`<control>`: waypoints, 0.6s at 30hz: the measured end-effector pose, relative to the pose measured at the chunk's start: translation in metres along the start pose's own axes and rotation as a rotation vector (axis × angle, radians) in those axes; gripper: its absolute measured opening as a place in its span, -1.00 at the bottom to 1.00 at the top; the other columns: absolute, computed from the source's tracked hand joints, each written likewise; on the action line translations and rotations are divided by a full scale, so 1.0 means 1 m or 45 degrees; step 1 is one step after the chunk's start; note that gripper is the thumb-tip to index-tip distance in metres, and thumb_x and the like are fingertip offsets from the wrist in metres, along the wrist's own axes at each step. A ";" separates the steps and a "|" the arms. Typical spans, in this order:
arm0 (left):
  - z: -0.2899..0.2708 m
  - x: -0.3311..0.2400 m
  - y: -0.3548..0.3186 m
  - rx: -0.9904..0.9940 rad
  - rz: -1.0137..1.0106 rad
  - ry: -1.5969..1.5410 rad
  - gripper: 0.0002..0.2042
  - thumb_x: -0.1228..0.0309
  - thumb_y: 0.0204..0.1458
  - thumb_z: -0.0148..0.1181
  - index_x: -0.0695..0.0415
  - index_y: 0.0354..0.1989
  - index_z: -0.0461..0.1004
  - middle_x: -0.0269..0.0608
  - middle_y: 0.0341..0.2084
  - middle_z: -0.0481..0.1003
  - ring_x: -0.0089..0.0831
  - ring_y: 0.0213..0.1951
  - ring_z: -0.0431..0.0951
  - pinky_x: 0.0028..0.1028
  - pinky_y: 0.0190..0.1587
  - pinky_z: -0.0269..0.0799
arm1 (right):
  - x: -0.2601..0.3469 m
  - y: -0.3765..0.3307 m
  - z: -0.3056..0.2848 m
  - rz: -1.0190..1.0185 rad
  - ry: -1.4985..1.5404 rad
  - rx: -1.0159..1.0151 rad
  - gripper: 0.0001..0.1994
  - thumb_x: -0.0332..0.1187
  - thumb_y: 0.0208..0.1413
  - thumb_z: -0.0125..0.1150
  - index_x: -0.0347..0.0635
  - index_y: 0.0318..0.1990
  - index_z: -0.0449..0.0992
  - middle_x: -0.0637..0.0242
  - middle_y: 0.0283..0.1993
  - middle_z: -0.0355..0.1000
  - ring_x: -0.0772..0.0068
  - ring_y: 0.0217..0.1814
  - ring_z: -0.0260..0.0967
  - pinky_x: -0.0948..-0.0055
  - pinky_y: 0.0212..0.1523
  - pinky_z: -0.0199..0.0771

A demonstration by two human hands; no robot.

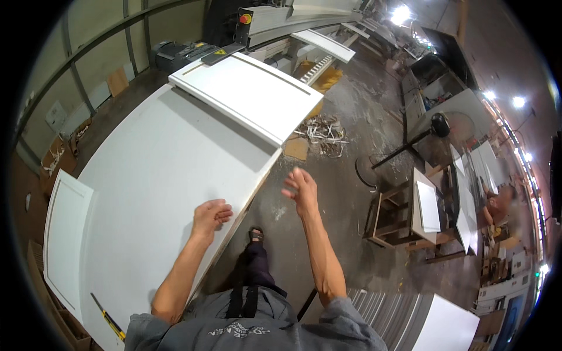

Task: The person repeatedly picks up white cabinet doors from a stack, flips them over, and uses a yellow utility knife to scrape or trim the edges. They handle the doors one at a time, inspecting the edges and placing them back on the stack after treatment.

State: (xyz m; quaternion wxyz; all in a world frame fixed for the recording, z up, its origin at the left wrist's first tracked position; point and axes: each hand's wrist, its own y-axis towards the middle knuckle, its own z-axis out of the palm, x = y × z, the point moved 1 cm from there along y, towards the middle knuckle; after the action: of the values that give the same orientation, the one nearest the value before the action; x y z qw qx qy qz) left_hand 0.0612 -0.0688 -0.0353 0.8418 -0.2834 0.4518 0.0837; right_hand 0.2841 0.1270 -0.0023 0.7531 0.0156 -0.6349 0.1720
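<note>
In the head view, the left hand [212,219] is hanging above the white worktop [158,175], and the right hand [301,190] is hanging beyond its edge; both are holding nothing, fingers loosely curled. The nearest framed white panel [252,93] is lying across the worktop's far end, casting a shadow. Good handling is probably calling for a wide, level grip at opposite ends, keeping corners from scraping the surface.
</note>
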 end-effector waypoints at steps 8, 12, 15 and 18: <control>0.035 -0.093 0.157 -0.307 0.173 -0.070 -0.72 0.36 0.20 0.13 0.36 -0.09 0.46 -0.04 -0.26 0.57 -0.33 -0.24 0.61 -0.38 -0.17 0.57 | 0.030 0.250 0.021 0.018 0.080 -0.006 -0.39 -0.11 0.08 0.37 -0.48 0.10 0.41 0.14 -0.14 0.52 0.36 -0.19 0.50 0.44 -0.35 0.48; 0.040 -0.125 0.234 -0.294 0.165 -0.246 -0.63 0.27 0.21 0.15 0.34 0.03 0.39 0.00 -0.11 0.52 -0.32 -0.10 0.56 -0.38 -0.07 0.56 | 0.049 0.318 -0.008 -0.007 0.213 -0.100 -0.70 -0.21 0.14 0.34 -0.31 -0.21 0.52 0.37 -0.43 0.47 0.62 -0.54 0.31 0.61 -0.59 0.25; 0.045 -0.145 0.289 -0.326 0.261 -0.391 -0.52 0.18 0.19 0.19 0.34 0.11 0.33 0.00 0.00 0.48 -0.30 0.02 0.52 -0.33 0.04 0.50 | 0.071 0.359 -0.031 -0.054 0.310 -0.118 -0.77 -0.26 0.17 0.31 -0.28 -0.30 0.52 0.42 -0.53 0.41 0.69 -0.64 0.22 0.68 -0.67 0.16; 0.059 -0.164 0.320 -0.404 0.283 -0.466 -0.45 0.15 0.18 0.21 0.35 0.17 0.31 0.00 0.08 0.44 -0.26 0.08 0.48 -0.29 0.15 0.43 | 0.088 0.395 -0.044 -0.076 0.307 -0.135 -0.76 -0.26 0.22 0.25 -0.31 -0.26 0.51 0.42 -0.53 0.39 0.65 -0.62 0.24 0.64 -0.65 0.24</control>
State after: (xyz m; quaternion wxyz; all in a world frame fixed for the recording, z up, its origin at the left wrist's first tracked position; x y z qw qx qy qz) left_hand -0.1185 0.2467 -0.0064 0.8400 -0.3407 0.3017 0.2953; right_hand 0.2279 0.5304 -0.0028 0.8285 -0.0261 -0.5472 0.1163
